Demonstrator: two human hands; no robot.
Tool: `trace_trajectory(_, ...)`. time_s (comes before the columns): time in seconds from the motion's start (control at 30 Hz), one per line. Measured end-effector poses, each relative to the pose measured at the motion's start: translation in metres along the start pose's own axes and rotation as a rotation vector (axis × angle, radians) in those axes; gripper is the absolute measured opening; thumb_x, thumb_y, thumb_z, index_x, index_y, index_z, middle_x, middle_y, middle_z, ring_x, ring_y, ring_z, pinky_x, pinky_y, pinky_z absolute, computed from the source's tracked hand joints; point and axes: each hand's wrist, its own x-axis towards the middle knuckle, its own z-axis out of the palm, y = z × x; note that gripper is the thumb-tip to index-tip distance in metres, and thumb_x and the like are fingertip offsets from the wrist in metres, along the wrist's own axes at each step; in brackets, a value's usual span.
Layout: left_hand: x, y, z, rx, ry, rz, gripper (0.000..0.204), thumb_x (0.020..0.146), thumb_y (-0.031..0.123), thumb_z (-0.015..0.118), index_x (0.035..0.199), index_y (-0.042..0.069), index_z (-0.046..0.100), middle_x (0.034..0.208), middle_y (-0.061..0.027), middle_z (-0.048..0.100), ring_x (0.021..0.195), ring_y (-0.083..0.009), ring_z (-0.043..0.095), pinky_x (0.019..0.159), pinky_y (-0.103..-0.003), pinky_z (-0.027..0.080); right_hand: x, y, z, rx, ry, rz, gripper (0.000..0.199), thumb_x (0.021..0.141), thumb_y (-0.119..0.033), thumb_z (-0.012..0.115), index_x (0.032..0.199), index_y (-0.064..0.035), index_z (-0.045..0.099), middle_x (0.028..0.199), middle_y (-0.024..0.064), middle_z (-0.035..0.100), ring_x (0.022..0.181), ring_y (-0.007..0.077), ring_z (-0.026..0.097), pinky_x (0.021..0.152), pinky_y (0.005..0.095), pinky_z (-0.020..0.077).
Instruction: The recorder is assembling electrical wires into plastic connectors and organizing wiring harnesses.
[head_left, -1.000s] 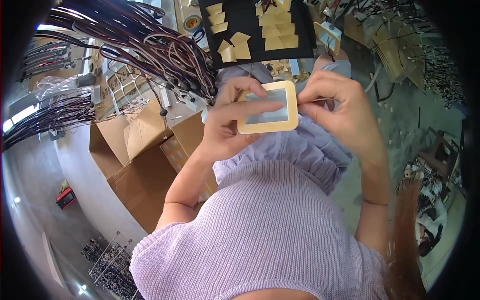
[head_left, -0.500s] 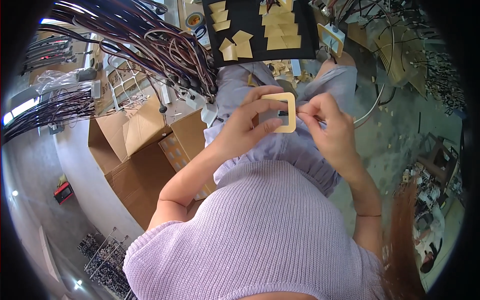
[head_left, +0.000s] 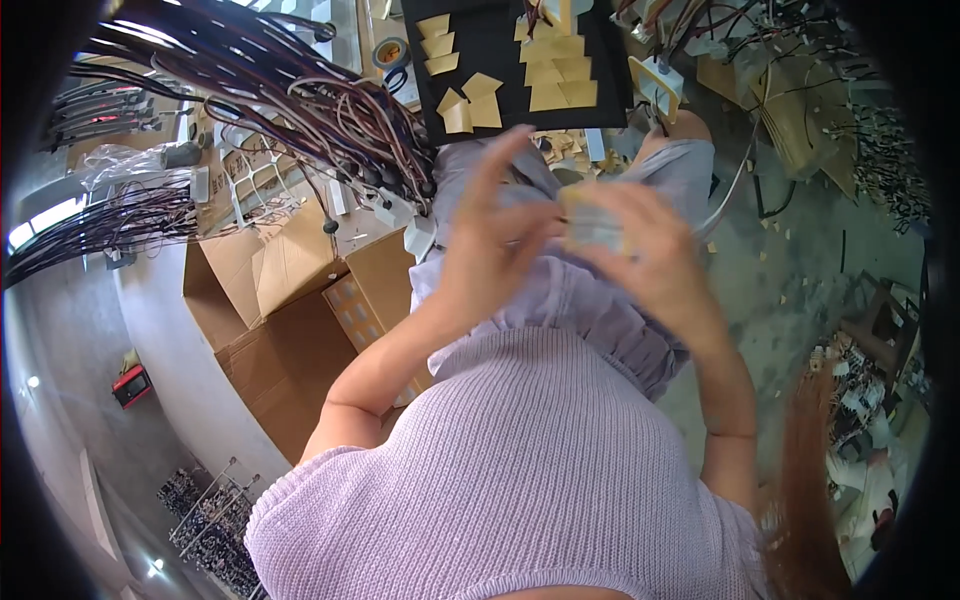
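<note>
Since half a second ago I'm seeing both hands drifting right, blurring. Cardboard boxes [head_left: 290,300] are sitting left, black mat [head_left: 510,60] ahead. Right hand [head_left: 650,260] is curling around the small tan square frame [head_left: 590,225] over the lap; left hand [head_left: 490,250] fingers are touching it, half open. Probably peeling next, needing a fingertip pinch.

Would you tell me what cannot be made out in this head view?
- The small tan piece: motion-blurred, part hidden by the right hand.
- The left hand: fingers smeared, so its grip is unclear.
- The black mat: top cut off by the frame edge.
</note>
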Motion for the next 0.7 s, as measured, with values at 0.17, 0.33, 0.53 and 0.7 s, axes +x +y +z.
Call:
trace_trajectory(0.17, -0.006, 0.011, -0.019, -0.435, -0.034, -0.349, 0.014, 0.084, -0.001, 0.063, 0.097, -0.001, 0.067, 0.084, -0.008, 0.059, 0.062, -0.0116, 0.058, 0.056, -0.024, 0.045, -0.006, 0.007, -0.042, -0.363, 0.142, 0.031, 0.059, 0.065, -0.015, 0.08, 0.119, -0.0047, 0.058, 0.135, 0.0143, 0.047, 0.12, 0.0324, 0.048, 0.096, 0.0399, 0.0419)
trace_trajectory(0.33, 0.016, 0.035, -0.008, -0.569, -0.115, -0.373, 0.014, 0.089, 0.0, 0.058, 0.101, -0.004, 0.065, 0.082, -0.0059, 0.056, 0.07, -0.0118, 0.061, 0.065, -0.023, 0.051, -0.001, -0.019, -0.013, 0.703, 0.178, 0.321, 0.022, 0.083, -0.01, 0.071, 0.1, -0.0015, 0.06, 0.09, 0.0027, 0.063, 0.082, 0.0102, 0.06, 0.074, 0.0242, 0.0485)
trace_trajectory(0.53, 0.014, 0.036, -0.011, -0.858, -0.135, -0.479, 0.02, 0.092, 0.0, 0.054, 0.11, -0.003, 0.062, 0.086, -0.0049, 0.059, 0.08, -0.0115, 0.064, 0.073, -0.023, 0.055, 0.004, -0.031, -0.018, 0.694, 0.163, 0.405, 0.005, 0.086, -0.002, 0.062, 0.088, 0.0013, 0.059, 0.078, -0.0008, 0.059, 0.071, 0.003, 0.055, 0.065, 0.018, 0.0471)
trace_trajectory(0.7, 0.013, 0.036, -0.009, -0.778, -0.115, -0.446, 0.017, 0.092, 0.002, 0.056, 0.106, -0.004, 0.064, 0.086, -0.0081, 0.066, 0.08, -0.0124, 0.066, 0.073, -0.023, 0.055, 0.003, -0.031, -0.024, 0.736, 0.126, 0.429, 0.006, 0.085, -0.003, 0.063, 0.086, 0.0026, 0.06, 0.077, -0.0003, 0.059, 0.07, 0.0032, 0.054, 0.063, 0.0178, 0.0469)
